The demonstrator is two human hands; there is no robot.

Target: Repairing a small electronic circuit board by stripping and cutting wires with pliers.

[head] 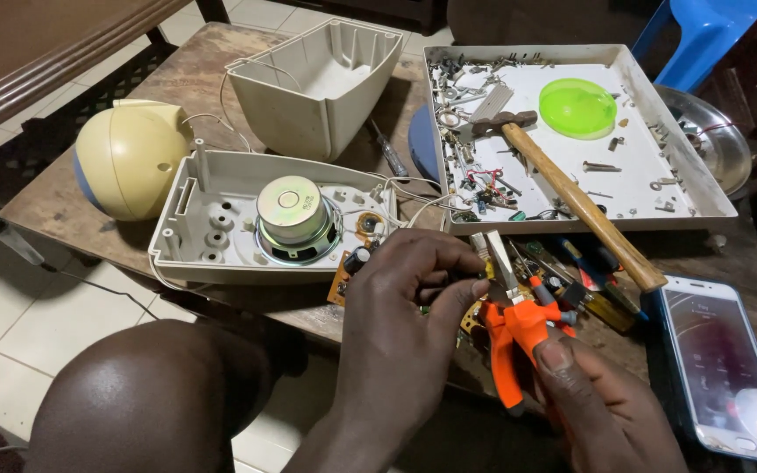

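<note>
I see pliers (pixel 515 328) with glossy orange plastic grips and bare metal jaws, a smooth wooden-handled hammer (pixel 584 206), a matt grey plastic tray (pixel 711 197), a worn wooden counter (pixel 181 83).

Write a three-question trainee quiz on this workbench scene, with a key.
1. True or false: the right hand holds orange-handled pliers.
2. Where does the hammer lie? A) on the floor B) across the white tray C) inside the grey casing
3. Fill in: the round metal part seated in the grey casing is a ____.

Key: 1 true. 2 B; its head rests in the tray and its wooden handle runs out over the front rim. 3 speaker. The left hand pinches something small at the plier tips; what it is cannot be made out.
</note>
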